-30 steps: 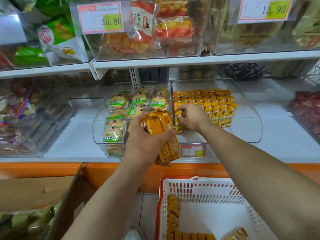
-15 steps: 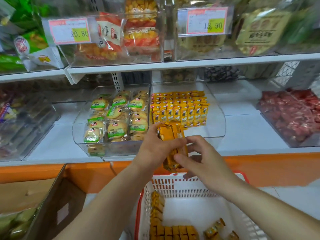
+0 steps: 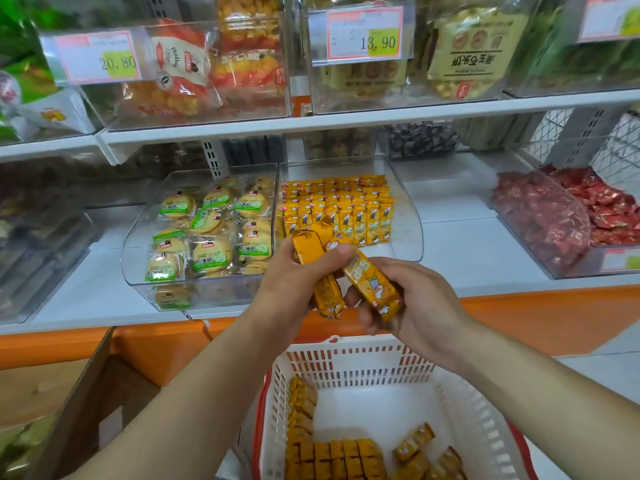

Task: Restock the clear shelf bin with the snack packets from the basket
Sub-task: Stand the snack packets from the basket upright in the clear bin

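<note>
**A loose fistful, one packet half out**

The orange snack packets are bunched in my left hand, fingers curled round them. My right hand pinches a single packet between thumb and fingers. Both hands sit over the shelf edge, in front of the clear shelf bin and above the basket.

The bundle looks slippery and uneven. If I ease my left grip while drawing this one free, I'd expect the others to slide out, either back into the basket or down past it. The standing rows in the bin lean on one another, so a careless push could topple them. The bin of round cakes sits just beside, and a packet dropped over that wall would be misfiled.

Readable writing: a price tag above says 13.90 and another tag says 20.80. The packet carries a cartoon figure and characters too small to read. The cakes have green labels I cannot make out.
</note>
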Available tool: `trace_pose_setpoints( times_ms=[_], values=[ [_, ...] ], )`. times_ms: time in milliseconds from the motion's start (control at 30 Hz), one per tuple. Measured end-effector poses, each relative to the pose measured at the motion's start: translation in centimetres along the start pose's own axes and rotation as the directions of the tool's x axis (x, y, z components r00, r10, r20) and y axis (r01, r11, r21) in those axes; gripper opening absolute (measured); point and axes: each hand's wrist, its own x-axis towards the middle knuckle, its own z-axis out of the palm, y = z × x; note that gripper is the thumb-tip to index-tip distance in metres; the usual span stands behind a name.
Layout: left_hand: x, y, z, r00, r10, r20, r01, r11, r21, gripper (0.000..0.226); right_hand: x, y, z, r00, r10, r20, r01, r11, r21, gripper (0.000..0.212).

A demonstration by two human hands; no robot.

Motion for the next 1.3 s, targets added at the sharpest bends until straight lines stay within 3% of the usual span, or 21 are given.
trace_pose_setpoints(
  times_ms=[233, 367, 433, 600, 667, 733, 833, 933, 1200, 1300],
  values=[
    [0.2, 0.1, -0.8, 0.999, 0.031, 0.008, -0.032, 0.999, 0.035, 0.068, 0.5, 0.4, 0.3, 0.999, -0.003, 0.054, 0.012, 0.985, -0.174, 0.051],
    [0.4, 0.6, -1.3, 0.999, 0.054, 0.008, -0.054, 0.99, 0.129, 0.06, 1.3, 0.7, 0.2, 0.988, -0.153, -0.031, 0.127, 0.904, -0.408, 0.022],
    [0.7, 0.7, -1.9, 0.999, 0.054, -0.01, -0.052, 0.989, 0.142, 0.045, 2.1, 0.6, 0.3, 0.972, -0.223, -0.08, 0.156, 0.855, -0.494, 0.017],
    [1.9, 1.8, -5.0, 0.993, 0.068, -0.092, -0.052, 0.984, 0.17, 0.032, 5.4, -0.6, 0.4, 0.976, -0.153, -0.155, 0.085, 0.924, -0.373, 0.024],
    [2.1, 2.2, -6.2, 0.991, 0.079, -0.107, -0.06, 0.984, 0.166, 0.031, 7.6, -1.1, 0.4, 0.981, -0.122, -0.149, 0.043, 0.893, -0.448, 0.022],
    [2.1, 2.4, -7.2, 0.987, 0.091, -0.129, -0.068, 0.983, 0.171, 0.031, 10.2, -1.6, 0.4, 0.987, -0.104, -0.123, 0.013, 0.812, -0.583, 0.014],
    [2.1, 2.6, -8.5, 0.975, 0.135, -0.179, -0.096, 0.973, 0.212, 0.033, 14.5, -2.3, 0.5, 0.978, -0.201, -0.046, 0.062, 0.499, -0.864, 0.034],
    [2.0, 2.7, -9.4, 0.968, 0.156, -0.195, -0.111, 0.968, 0.223, 0.039, 18.1, -2.1, 1.3, 0.957, -0.283, -0.059, 0.016, 0.255, -0.967, 0.048],
    [2.4, 2.4, -9.8, 0.965, 0.163, -0.205, -0.11, 0.963, 0.246, 0.05, 23.7, 2.0, 2.2, 0.95, -0.31, 0.026, 0.044, 0.051, -0.998, 0.066],
    [2.7, 2.3, -9.6, 0.968, 0.162, -0.189, -0.115, 0.964, 0.239, 0.046, 24.1, 2.9, 2.0, 0.942, -0.335, 0.033, 0.059, 0.067, -0.996, 0.07]
  ],
)
